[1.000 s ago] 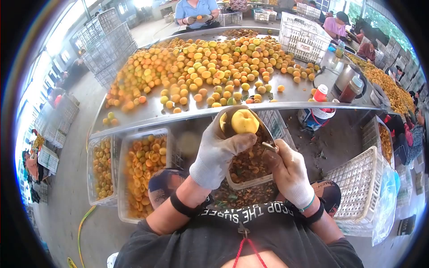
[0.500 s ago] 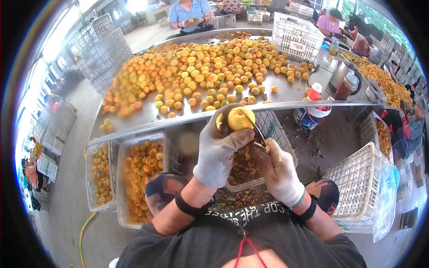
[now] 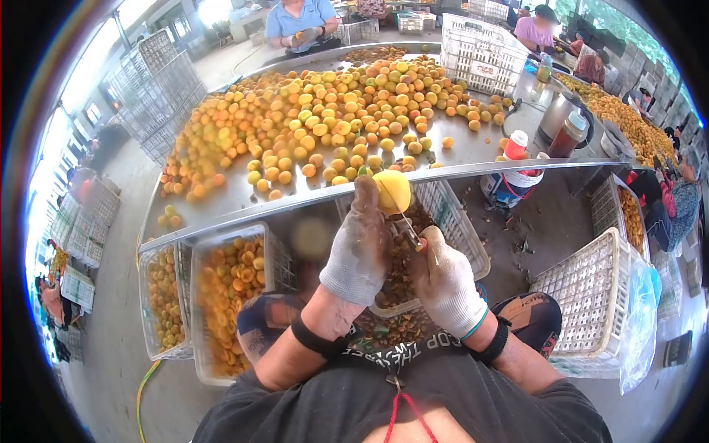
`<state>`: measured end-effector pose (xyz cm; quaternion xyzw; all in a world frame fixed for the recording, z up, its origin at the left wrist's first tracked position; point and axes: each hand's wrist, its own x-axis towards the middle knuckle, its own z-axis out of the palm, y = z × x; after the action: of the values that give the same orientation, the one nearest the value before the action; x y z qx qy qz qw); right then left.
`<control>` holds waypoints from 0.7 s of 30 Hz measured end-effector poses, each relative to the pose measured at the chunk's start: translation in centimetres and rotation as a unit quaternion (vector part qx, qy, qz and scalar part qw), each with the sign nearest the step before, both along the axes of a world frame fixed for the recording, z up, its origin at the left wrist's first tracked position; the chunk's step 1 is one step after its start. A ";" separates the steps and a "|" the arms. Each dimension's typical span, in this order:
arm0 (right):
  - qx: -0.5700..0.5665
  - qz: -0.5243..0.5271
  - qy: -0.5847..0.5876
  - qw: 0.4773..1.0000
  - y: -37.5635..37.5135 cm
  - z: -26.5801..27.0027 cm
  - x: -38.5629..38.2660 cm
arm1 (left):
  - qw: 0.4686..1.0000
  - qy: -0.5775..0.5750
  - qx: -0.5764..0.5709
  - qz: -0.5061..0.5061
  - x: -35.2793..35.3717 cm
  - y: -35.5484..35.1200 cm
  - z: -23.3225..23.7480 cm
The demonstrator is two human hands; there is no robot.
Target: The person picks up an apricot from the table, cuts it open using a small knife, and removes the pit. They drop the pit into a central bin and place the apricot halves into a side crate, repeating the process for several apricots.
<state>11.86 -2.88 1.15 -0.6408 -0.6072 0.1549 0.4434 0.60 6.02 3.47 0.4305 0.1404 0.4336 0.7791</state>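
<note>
Stretching away beyond both hands: steel table, heaped with loose fruit in yellow and orange, probably piled there to stay within arm's reach; directly below the hands, white mesh crate part-filled with brown pits and scraps, seemingly set so that whatever drops from the cut lands inside; to the left of the left hand, under the table edge, second crate packed with orange fruit that looks halved, though too small to be sure; farther left again, third crate of yellower fruit; out to the right of the right hand, empty crate tipped on its side; left hand, gloved, closed on a single apricot, pinched high at the fingertips and raised just in front of the table edge, likely so as to leave most of its skin bare for the blade; right hand, gloved too, clamped round the handle of a small knife, blade angled up between the two hands with its tip at the underside of the apricot.
</note>
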 end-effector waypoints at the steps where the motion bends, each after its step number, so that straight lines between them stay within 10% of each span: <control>1: 0.015 0.003 -0.009 1.000 0.1 -0.1 0.1 | 0.995 -0.044 -0.092 0.011 0.3 0.3 0.0; 21: 0.010 -0.024 0.012 1.000 0.9 -1.4 0.5 | 0.977 0.041 -0.205 0.035 2.3 1.6 -3.6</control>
<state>12.33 -1.99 -0.21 -0.6489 -0.5880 0.1454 0.4605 2.92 7.66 -0.11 0.2734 0.2728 0.4045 0.8290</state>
